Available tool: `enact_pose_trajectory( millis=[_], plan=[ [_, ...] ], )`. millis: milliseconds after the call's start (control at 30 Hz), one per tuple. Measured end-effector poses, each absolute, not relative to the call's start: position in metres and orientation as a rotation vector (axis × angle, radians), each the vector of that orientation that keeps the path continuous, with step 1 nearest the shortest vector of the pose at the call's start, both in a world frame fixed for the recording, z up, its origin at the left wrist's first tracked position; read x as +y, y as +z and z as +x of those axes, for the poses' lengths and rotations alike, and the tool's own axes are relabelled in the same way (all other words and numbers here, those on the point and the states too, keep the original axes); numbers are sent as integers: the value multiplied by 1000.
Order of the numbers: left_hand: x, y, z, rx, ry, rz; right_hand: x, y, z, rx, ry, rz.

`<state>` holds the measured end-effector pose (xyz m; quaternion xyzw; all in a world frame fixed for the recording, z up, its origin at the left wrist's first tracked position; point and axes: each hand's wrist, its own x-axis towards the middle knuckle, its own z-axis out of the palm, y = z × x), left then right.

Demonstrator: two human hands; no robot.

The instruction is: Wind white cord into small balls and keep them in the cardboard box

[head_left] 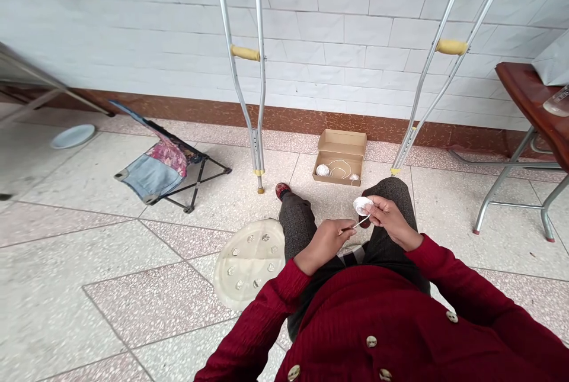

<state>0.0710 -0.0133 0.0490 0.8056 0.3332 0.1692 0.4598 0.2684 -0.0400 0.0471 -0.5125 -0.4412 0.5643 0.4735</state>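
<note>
My right hand point(387, 222) pinches a small white round piece point(362, 205), which looks like coiled or crocheted yarn, though its make is too small to tell. A short white strand point(361, 222) runs from it to my left hand point(326, 243). The fingers of that hand are closed around the strand's end; whether a thin tool is in there too I cannot make out. Both hands hover over my lap, close together. Beyond my feet a cardboard box point(316, 177) lies open, with a white yarn ball point(323, 170) and loose yarn inside.
Two crutches with yellow grips, a left one point(245, 52) and a right one point(451, 47), lean against the tiled wall. A folding stool point(153, 177) stands to the left, near a pale round lid point(73, 136). By my left leg lies a holed disc point(249, 260); a red-brown chair point(533, 109) is at right.
</note>
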Motion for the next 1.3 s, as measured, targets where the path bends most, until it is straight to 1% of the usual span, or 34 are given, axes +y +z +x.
enact_pose_trajectory(
  millis=[100, 200, 367, 433, 533, 700, 867, 967, 1100, 1200, 1300],
  plan=[
    [-7, 62, 65, 878, 289, 2479, -36, 33, 271, -1298, 1242, -1323],
    [3, 77, 61, 873, 189, 2776, -41, 24, 270, -1508, 1107, -1361],
    [24, 93, 65, 771, 188, 2930, -56, 27, 262, -1769, 962, -1298],
    [31, 93, 70, 702, 225, 2931, -62, 33, 260, -1812, 987, -1282],
    [39, 90, 78, 703, 346, 2784, -71, 46, 259, -1740, 1160, -1250],
    [38, 73, 90, 722, 495, 2118, -75, 70, 258, -1503, 1308, -1166],
    [12, 48, 105, 714, 567, 1560, -56, 83, 260, -1255, 1270, -1121],
    [-2, 39, 107, 730, 529, 1491, -41, 76, 264, -1207, 1207, -1144],
    [-6, 38, 97, 842, 431, 1849, -26, 46, 270, -1243, 1054, -1312],
    [-2, 42, 88, 951, 321, 2237, -19, 19, 271, -1397, 926, -1443],
    [8, 49, 84, 967, 221, 2554, -17, 7, 271, -1564, 829, -1469]
  ],
)
